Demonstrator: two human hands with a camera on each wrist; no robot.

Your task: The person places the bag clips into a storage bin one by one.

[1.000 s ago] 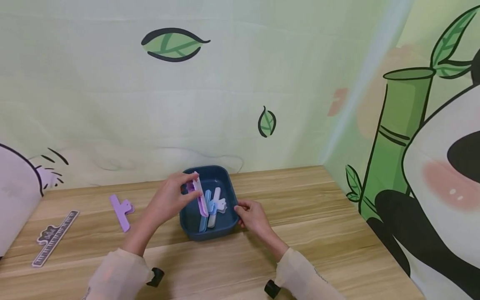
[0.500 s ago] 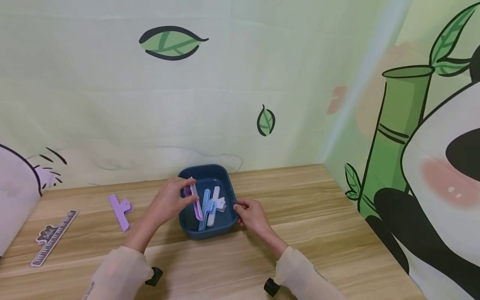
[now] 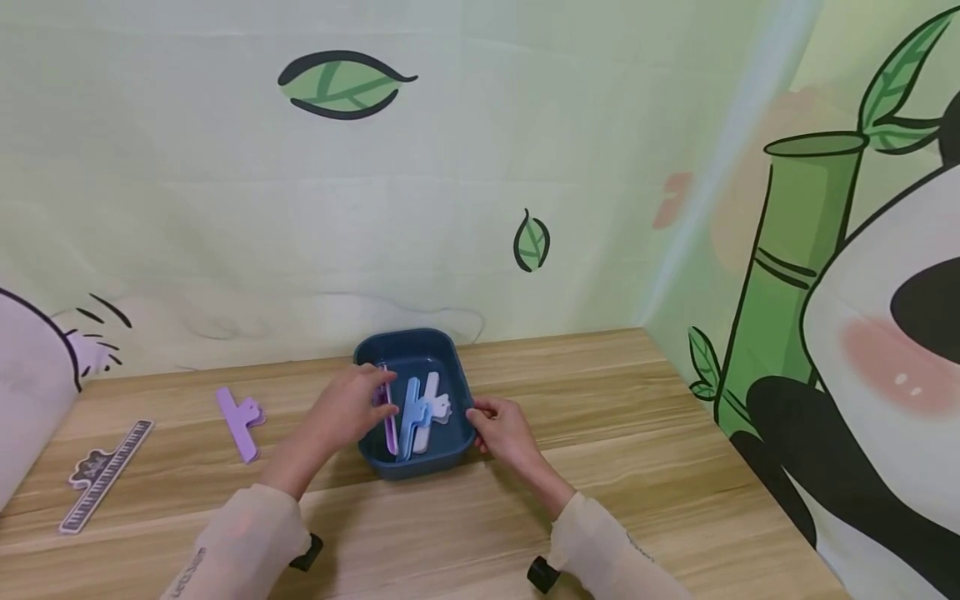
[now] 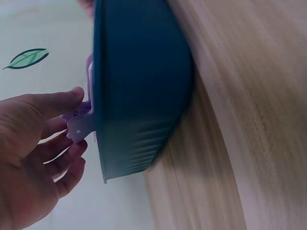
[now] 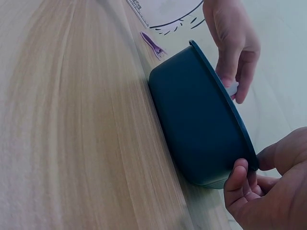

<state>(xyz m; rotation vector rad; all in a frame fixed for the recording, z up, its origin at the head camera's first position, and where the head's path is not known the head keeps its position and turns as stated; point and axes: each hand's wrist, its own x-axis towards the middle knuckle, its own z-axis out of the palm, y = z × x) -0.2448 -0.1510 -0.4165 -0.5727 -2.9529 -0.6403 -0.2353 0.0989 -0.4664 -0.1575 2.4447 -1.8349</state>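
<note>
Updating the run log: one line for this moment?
left hand: at purple clip, grip unclear; right hand: pinching bin by rim; in bin: blue clip, white clip; on table: lilac clip, striped clip

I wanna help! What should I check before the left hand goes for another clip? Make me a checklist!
1. Bin steady: ok. The right hand pinches the rim of the dark blue bin.
2. Light blue clip and white clip inside: ok.
3. Purple-and-white clip all below the rim: not ok. Part sticks up above it.
4. Left hand free of that clip: cannot tell. Its fingertips are right by it.
5. Other clips inside: not ok. The plain purple clip and piano-striped clip lie on the table.
</note>
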